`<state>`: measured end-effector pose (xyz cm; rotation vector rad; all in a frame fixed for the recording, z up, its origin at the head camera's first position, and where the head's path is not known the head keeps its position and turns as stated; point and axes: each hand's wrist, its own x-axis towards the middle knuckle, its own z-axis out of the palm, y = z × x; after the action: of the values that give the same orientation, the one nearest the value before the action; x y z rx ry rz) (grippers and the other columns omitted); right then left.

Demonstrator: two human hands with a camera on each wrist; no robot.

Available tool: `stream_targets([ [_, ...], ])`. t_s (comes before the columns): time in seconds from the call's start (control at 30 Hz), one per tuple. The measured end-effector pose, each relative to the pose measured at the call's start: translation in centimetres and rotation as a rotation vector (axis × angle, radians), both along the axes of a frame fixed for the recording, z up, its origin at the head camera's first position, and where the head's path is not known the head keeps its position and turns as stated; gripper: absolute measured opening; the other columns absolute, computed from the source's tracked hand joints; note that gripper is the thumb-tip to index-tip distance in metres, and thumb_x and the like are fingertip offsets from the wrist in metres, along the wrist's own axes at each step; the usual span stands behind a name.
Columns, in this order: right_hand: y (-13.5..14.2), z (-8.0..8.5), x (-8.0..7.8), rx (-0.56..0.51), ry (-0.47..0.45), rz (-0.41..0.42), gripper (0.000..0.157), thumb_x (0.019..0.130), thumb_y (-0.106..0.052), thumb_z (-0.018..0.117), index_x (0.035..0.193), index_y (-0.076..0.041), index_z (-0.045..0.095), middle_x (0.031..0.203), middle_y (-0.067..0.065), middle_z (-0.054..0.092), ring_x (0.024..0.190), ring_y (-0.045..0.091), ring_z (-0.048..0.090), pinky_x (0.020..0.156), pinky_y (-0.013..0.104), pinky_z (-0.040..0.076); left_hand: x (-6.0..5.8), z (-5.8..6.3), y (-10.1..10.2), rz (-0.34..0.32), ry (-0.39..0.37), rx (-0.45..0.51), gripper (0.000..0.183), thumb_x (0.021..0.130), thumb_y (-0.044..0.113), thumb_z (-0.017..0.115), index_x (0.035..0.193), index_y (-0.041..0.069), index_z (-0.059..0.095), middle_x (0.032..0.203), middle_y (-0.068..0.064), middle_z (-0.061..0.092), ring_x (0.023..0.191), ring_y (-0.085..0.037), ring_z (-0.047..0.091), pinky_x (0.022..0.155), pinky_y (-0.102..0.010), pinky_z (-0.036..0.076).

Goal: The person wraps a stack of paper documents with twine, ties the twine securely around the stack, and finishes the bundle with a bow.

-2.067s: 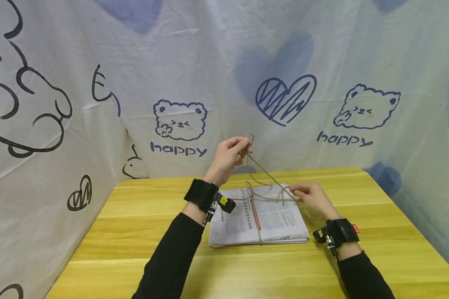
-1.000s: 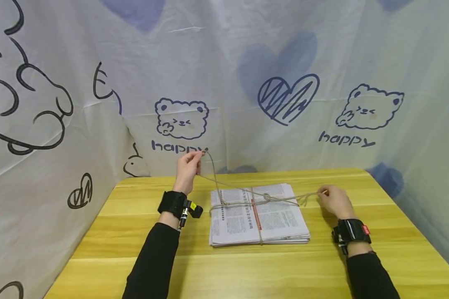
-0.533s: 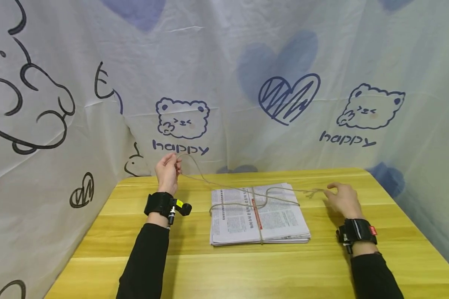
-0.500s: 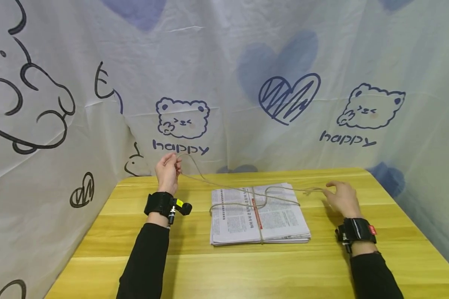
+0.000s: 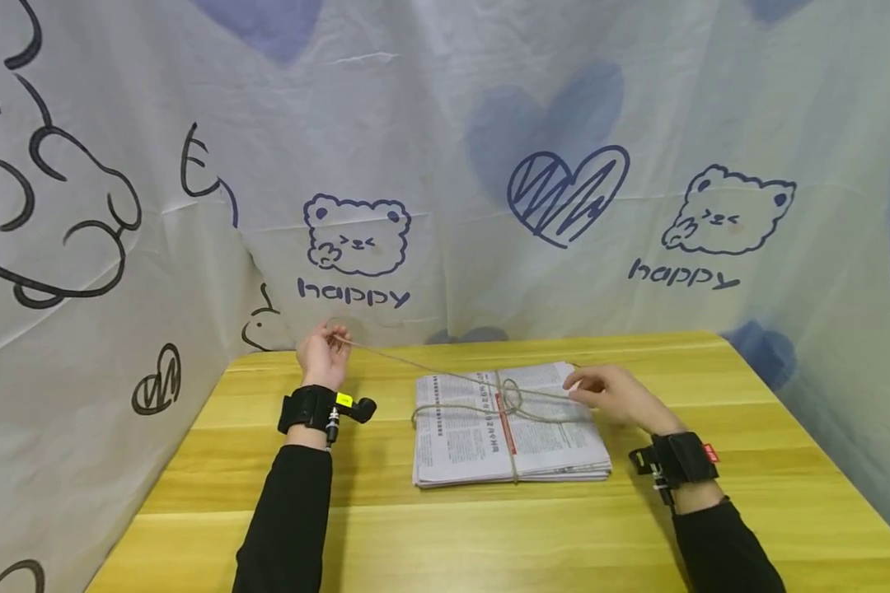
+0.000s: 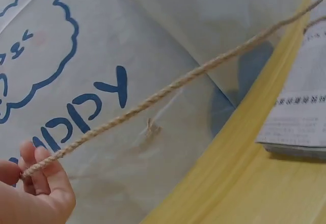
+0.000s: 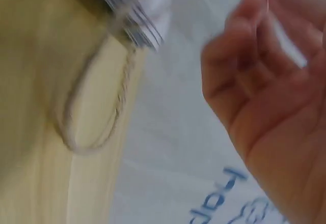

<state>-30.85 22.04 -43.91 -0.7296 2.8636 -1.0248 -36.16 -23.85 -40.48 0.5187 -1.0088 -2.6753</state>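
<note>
A stack of newspapers (image 5: 460,441) lies on the table, with jute twine (image 5: 408,361) running across it both ways. A loose loop of the twine sits near the middle of the top sheet. Left of the stack and raised, my left hand (image 5: 322,358) pinches one length, which slants taut toward the papers; in the left wrist view the twine (image 6: 153,100) leaves the fingertips. My right hand (image 5: 619,395) is over the stack's right edge, fingers loosely bent. The blurred right wrist view shows no twine in them; a slack twine loop (image 7: 122,89) hangs beside the stack.
The yellow wood-grain table (image 5: 445,543) reaches back to a white printed curtain (image 5: 445,165) that also closes off both sides. Each wrist bears a black strap with a small camera.
My left hand has gone left and down, drawing the twine with it. My right hand held a twine end out to the right, then let it go and came back over the stack.
</note>
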Motion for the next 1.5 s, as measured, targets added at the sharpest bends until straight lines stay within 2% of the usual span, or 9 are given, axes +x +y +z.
stream_targets([
  [0.2, -1.5, -1.3, 0.1, 0.147, -0.102, 0.1, 0.011, 0.084, -0.013, 0.077, 0.091, -0.01, 0.069, 0.076, -0.003, 0.057, 0.068, 0.011, 0.048, 0.062, 0.026, 0.041, -0.5, 0.1, -0.5, 0.046, 0.096, -0.059, 0.039, 0.104, 0.005, 0.041, 0.143, -0.001, 0.04, 0.107, -0.007, 0.054, 0.079, -0.012, 0.046, 0.067, -0.019, 0.04],
  [0.33, -0.9, -1.7, 0.0, 0.152, -0.088, 0.069, 0.009, 0.091, -0.007, 0.066, 0.082, -0.008, 0.064, 0.074, 0.0, 0.058, 0.066, 0.012, 0.048, 0.06, 0.026, 0.04, -0.4, 0.2, 0.3, 0.115, 0.169, -0.529, 0.04, 0.102, 0.003, 0.047, 0.141, 0.0, 0.05, 0.129, -0.018, 0.059, 0.079, -0.005, 0.05, 0.067, -0.015, 0.038],
  [0.5, 0.0, -1.5, -0.1, 0.109, -0.134, -0.006, 0.009, 0.096, -0.016, 0.063, 0.091, -0.008, 0.061, 0.078, 0.004, 0.06, 0.066, 0.014, 0.05, 0.057, 0.027, 0.04, -0.4, 0.1, 2.6, 0.051, 0.204, -1.068, 0.027, 0.1, 0.01, 0.053, 0.123, 0.002, 0.067, 0.114, -0.018, 0.069, 0.068, -0.012, 0.044, 0.065, -0.025, 0.034],
  [0.77, -0.1, -1.4, 0.1, 0.143, -0.244, 0.151, 0.01, 0.089, -0.016, 0.072, 0.085, -0.01, 0.065, 0.077, 0.0, 0.055, 0.067, 0.013, 0.046, 0.06, 0.025, 0.038, -0.8, -0.1, 5.2, -0.285, -0.054, -0.895, 0.023, 0.092, 0.011, 0.046, 0.085, -0.002, 0.063, 0.065, -0.001, 0.053, 0.051, -0.01, 0.036, 0.051, -0.025, 0.03],
  [0.93, 0.9, -0.8, -0.1, 0.011, -0.224, 0.028, 0.016, 0.1, -0.018, 0.057, 0.097, -0.006, 0.066, 0.081, 0.009, 0.062, 0.057, 0.012, 0.045, 0.052, 0.026, 0.038, -0.8, 0.5, 5.5, -0.323, -0.082, -0.881, 0.03, 0.1, 0.022, 0.035, 0.079, 0.011, 0.054, 0.057, 0.004, 0.036, 0.048, -0.011, 0.027, 0.05, -0.026, 0.025],
  [1.13, 2.9, -0.4, -0.5, -0.435, -0.215, -0.219, 0.044, 0.105, -0.028, 0.046, 0.132, 0.007, 0.05, 0.108, 0.03, 0.06, 0.08, 0.028, 0.066, 0.073, 0.039, 0.058, -1.0, 1.4, 5.6, -0.06, 0.159, -1.013, 0.032, 0.107, 0.031, 0.038, 0.085, 0.011, 0.049, 0.067, 0.001, 0.036, 0.055, -0.015, 0.031, 0.057, -0.029, 0.029],
  [1.27, 3.8, -0.9, -0.8, -0.455, -0.139, -0.353, 0.063, 0.105, -0.04, 0.042, 0.15, 0.003, 0.031, 0.139, 0.033, 0.045, 0.123, 0.042, 0.052, 0.098, 0.049, 0.048, -1.0, 2.2, 7.1, 0.059, 0.385, -1.218, 0.03, 0.107, 0.028, 0.04, 0.094, 0.004, 0.05, 0.076, -0.003, 0.042, 0.064, -0.017, 0.038, 0.06, -0.027, 0.031],
  [1.37, 4.3, -0.9, -0.9, -0.371, -0.105, -0.365, 0.071, 0.104, -0.044, 0.04, 0.157, -0.003, 0.015, 0.154, 0.033, 0.024, 0.134, 0.051, 0.035, 0.103, 0.06, 0.038, -0.6, 2.4, 8.8, 0.029, 0.566, -1.432, 0.024, 0.106, 0.021, 0.044, 0.098, 0.001, 0.055, 0.078, -0.006, 0.049, 0.066, -0.017, 0.043, 0.06, -0.025, 0.035],
  [1.5, 4.3, -0.8, -1.0, -0.248, -0.138, -0.278, 0.07, 0.105, -0.035, 0.043, 0.156, 0.0, 0.011, 0.156, 0.035, 0.013, 0.133, 0.057, 0.034, 0.1, 0.059, 0.043, 0.0, 1.5, 10.9, -0.224, 0.742, -1.63, 0.018, 0.103, 0.017, 0.051, 0.093, 0.005, 0.059, 0.073, -0.005, 0.053, 0.061, -0.013, 0.043, 0.058, -0.024, 0.036],
])
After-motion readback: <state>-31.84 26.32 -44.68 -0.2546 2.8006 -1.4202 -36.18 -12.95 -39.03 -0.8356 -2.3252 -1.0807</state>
